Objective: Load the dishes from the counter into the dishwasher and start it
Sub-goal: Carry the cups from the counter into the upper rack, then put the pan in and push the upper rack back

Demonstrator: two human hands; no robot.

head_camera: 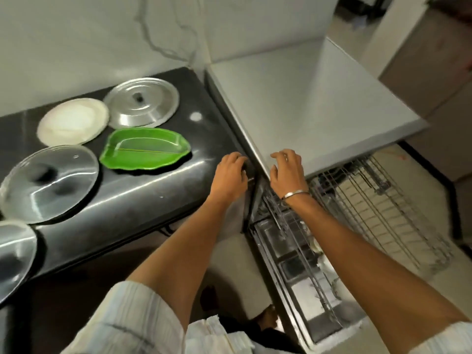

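Meanwhile, beside the dishwasher [306, 103], the left hand [229, 175] curls over the worktop [158, 190] edge; the right hand [287, 169] rests spread on its top. 5 dishes, including a green leaf plate [145, 149], lie left of it.

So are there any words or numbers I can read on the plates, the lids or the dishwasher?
None can be read.
Green leaf-shaped plate: no writing.
Round white plate, shiny steel lid and clear glass lid: no writing.
Grey dishwasher top: plain, no label showing.
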